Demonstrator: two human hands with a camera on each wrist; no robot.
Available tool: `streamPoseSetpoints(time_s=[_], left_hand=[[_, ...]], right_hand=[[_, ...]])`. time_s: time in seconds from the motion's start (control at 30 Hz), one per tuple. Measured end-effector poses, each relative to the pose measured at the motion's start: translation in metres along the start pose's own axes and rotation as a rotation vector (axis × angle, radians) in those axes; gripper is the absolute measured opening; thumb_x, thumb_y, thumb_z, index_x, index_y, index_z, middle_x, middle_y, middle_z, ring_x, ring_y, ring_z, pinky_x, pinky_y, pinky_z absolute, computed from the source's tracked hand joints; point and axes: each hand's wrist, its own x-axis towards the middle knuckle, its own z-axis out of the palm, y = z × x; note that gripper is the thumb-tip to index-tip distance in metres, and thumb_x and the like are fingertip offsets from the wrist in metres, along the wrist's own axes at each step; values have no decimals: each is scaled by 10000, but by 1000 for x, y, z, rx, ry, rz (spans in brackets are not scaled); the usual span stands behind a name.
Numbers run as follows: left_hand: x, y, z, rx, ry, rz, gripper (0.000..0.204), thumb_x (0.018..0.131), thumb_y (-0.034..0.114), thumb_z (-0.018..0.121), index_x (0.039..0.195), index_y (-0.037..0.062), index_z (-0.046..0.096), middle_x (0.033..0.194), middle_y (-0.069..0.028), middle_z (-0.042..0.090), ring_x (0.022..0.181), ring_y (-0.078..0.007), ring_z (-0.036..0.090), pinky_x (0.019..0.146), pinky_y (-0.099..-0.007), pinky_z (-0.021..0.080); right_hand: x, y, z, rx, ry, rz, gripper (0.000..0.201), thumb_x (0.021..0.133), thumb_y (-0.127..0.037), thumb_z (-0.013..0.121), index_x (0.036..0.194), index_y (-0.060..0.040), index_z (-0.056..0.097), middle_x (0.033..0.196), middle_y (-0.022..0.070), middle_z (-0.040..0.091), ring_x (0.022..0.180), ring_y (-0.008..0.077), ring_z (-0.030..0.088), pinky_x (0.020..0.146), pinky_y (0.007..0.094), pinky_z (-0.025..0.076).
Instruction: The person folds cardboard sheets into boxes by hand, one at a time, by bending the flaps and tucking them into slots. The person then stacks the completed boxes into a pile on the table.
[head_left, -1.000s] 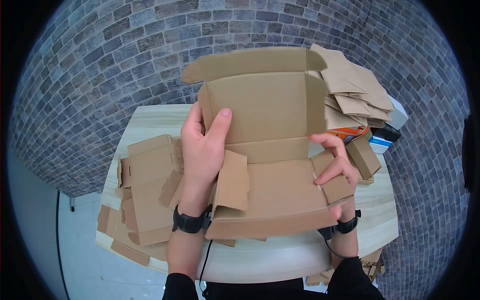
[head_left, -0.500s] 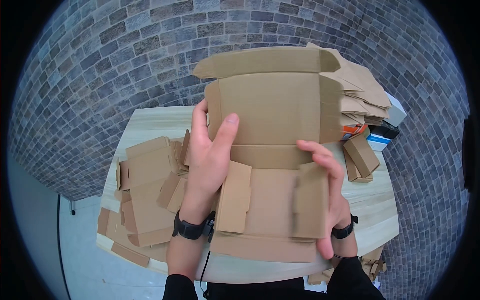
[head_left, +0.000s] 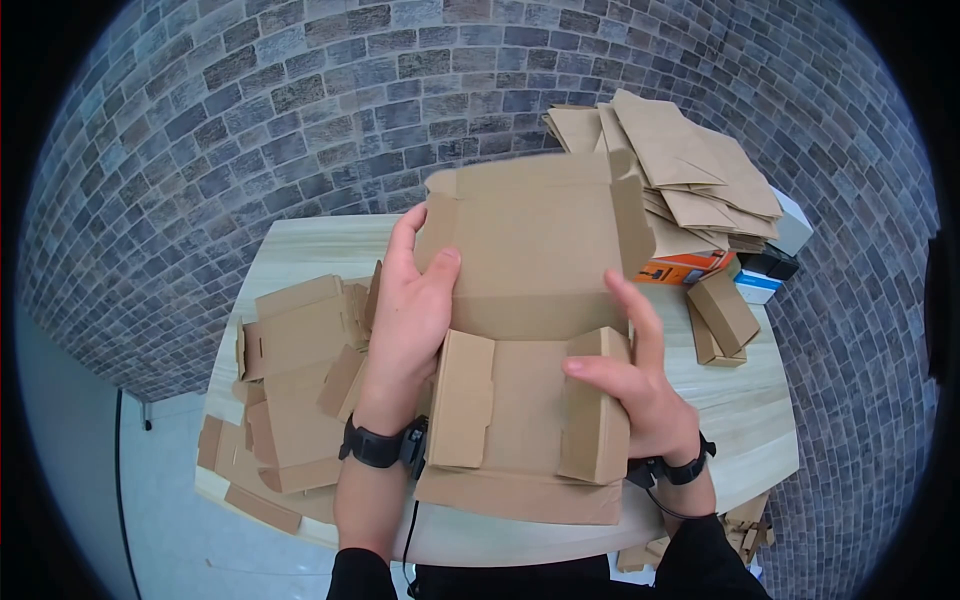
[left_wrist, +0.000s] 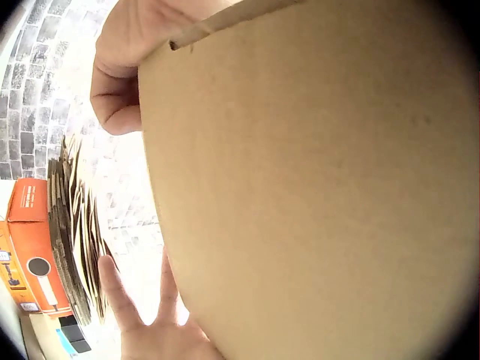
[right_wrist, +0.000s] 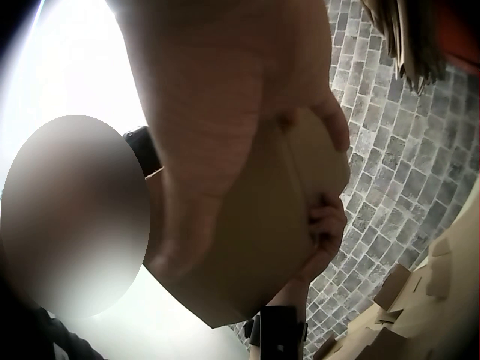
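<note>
A partly folded brown cardboard box (head_left: 530, 230) is held up above the table, its lid panel raised and its two side walls folded upward. My left hand (head_left: 410, 310) grips the box's left side, thumb on the inner face and fingers behind it. At the right side wall (head_left: 600, 420), my right hand (head_left: 645, 400) has its thumb over the wall and its index finger extended upward. In the left wrist view a broad cardboard panel (left_wrist: 300, 180) fills most of the picture, with my left hand (left_wrist: 135, 60) at its edge.
Flattened cardboard pieces (head_left: 310, 380) lie on the left of the table (head_left: 300, 235). At the back right, a stack of flat cardboard (head_left: 700, 170) rests on an orange box (head_left: 685, 267). Small brown boxes (head_left: 722, 315) are in front of it, with a brick-patterned wall (head_left: 450, 70) behind.
The right side wall has been folded upright and my right hand has moved its thumb over it. The lid panel has tilted and its top edge sits lower than before.
</note>
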Motion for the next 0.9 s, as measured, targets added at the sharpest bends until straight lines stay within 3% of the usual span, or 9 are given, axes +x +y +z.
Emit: streamPoseSetpoints(time_s=[0.03,0.1,0.27,0.33,0.37,0.43,0.53,0.67,0.9], left_hand=[[-1,2,0,-15,-21,-37,438,948,42,449,1365,17,318,1236,-134,530,1068,-174,554,907,-300,457],[-7,5,6,46,-53,41,463,950,57,456,1382,31,291,1238,-134,522,1073,-181,550,917,-301,450],[-21,12,10,127,-194,286,402,962,113,474,1350,50,388,1212,-100,536,1118,-157,518,949,-316,428],[-24,35,-8,307,-742,-5,284,976,216,474,1176,30,551,1105,-66,581,1025,-127,535,895,-286,417],[-22,36,-10,307,-744,-6,284,976,216,474,1176,30,551,1105,-66,581,1025,-127,535,895,-286,417],[-19,37,-12,454,-806,31,319,978,276,471,872,26,637,860,-33,611,821,-103,541,725,-242,410],[-24,37,-5,304,-600,-64,370,977,204,480,666,19,558,617,15,502,607,-71,439,571,-246,346],[-24,35,-9,290,-564,18,446,972,221,487,571,26,521,563,12,476,579,-70,419,550,-254,326],[-27,30,-3,145,-416,15,486,973,244,489,528,47,491,517,29,444,503,-60,376,487,-250,282]], right_hand=[[-1,1,0,0,0,1,683,644,-370,844,1211,-132,547,1459,295,150,1348,465,224,1080,513,267],[-4,5,2,4,137,114,396,690,-93,765,1046,-119,596,1440,289,198,1335,458,267,1078,496,290],[-9,20,2,155,387,167,72,835,18,555,819,-42,519,1319,265,376,1161,351,454,1039,447,340],[-12,24,-2,151,405,174,69,841,11,550,813,-43,516,1307,258,384,1113,321,465,1013,417,357],[-14,25,-5,148,424,180,70,846,3,544,807,-45,513,1296,252,393,1065,290,476,987,387,373],[-20,28,-11,99,403,209,101,856,5,534,782,-51,496,1272,230,407,1026,258,476,968,358,376],[-23,39,-7,210,452,197,166,872,13,518,737,-65,461,1226,187,432,970,209,477,926,313,380],[-17,28,-2,510,582,200,232,910,-4,469,696,-81,421,1177,145,448,935,165,464,853,262,375],[-23,22,-6,339,465,269,257,946,-70,392,694,-70,441,1192,159,444,885,131,433,812,212,364]])
